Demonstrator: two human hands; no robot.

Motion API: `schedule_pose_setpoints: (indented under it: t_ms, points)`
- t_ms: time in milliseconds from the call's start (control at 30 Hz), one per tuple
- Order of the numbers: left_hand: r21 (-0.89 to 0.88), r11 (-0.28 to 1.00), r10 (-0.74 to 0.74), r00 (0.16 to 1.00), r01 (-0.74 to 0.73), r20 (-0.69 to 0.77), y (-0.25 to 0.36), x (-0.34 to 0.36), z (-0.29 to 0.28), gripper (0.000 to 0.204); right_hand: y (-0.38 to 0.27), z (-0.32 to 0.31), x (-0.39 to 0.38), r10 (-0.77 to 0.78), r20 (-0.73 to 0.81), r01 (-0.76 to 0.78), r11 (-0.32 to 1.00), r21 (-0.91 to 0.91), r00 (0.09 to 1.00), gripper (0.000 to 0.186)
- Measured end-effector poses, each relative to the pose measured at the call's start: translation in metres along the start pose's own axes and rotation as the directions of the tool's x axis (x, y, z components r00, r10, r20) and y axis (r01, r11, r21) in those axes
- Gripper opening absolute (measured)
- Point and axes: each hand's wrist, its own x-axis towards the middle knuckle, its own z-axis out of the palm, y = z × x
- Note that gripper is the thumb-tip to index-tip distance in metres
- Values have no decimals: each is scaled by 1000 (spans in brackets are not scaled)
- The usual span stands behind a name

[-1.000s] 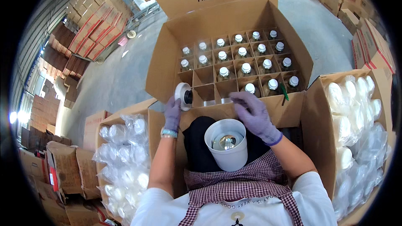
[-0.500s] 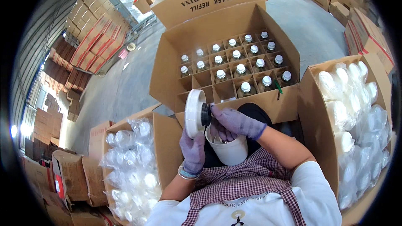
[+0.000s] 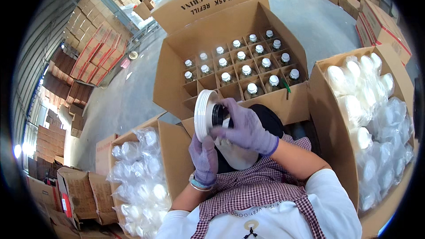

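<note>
Head view: left hand (image 3: 203,159) is gripping a white cap (image 3: 203,115) edge-on while right hand (image 3: 243,128) is pinching its black insert (image 3: 217,115). Smooth gloves are probably risking a slip, dropping it onto the white container (image 3: 239,157) just below the hands.

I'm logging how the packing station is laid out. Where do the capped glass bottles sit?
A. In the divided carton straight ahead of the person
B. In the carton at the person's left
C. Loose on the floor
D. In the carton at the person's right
A: the capped bottles stand in the cardboard dividers of the open carton ahead, while both side cartons hold bagged white parts.

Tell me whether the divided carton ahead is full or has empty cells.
Partly filled: the divided carton holds capped flasks in most cells, but its near-left cells show bare cardboard.
</note>
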Motion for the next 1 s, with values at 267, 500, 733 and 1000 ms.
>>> schedule_pose_setpoints:
  t_ms: [267,500,733,1000]
  points:
    - [155,960,156,906,-233,393,-40,5,-25,65,43,-56,3,30,105,-37,997,66,994,43]
    - [154,935,166,777,-320,607,-85,36,-18,44,137,-16,-42,-19,359,-115,930,348,933,38]
    - [7,995,-95,887,102,452,-130,66,7,41,150,2,-21,311,264,-385,871,305,913,34]
    - [-70,991,-73,906,112,417,-114,53,1,43,133,-2,-19,138,232,-208,927,311,963,28]
